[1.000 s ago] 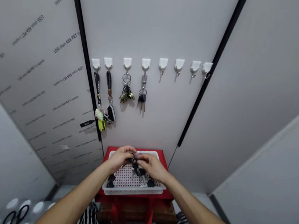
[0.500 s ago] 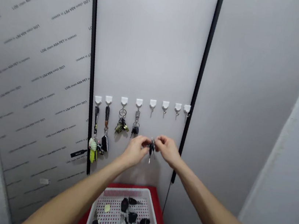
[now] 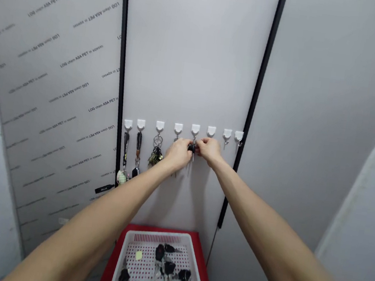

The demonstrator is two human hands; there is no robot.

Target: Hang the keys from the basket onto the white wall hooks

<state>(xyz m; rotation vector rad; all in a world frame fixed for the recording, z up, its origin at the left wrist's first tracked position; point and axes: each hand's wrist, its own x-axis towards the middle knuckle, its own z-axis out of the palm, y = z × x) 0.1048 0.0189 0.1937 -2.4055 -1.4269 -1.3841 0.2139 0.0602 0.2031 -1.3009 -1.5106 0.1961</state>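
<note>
At the frame's centre, black-headed keys (image 3: 192,148), just below the fifth white hook (image 3: 195,129) from the left, are pinched by the left hand (image 3: 179,153); the right hand (image 3: 210,150) bends its fingers alongside, grip unclear. Lower centre, a plastic basket (image 3: 160,238) holds loose keys (image 3: 169,268).

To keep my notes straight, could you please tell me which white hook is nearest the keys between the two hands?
The fifth white hook from the left: it alone sits directly above the black-headed keys between the left hand and right hand.
</note>
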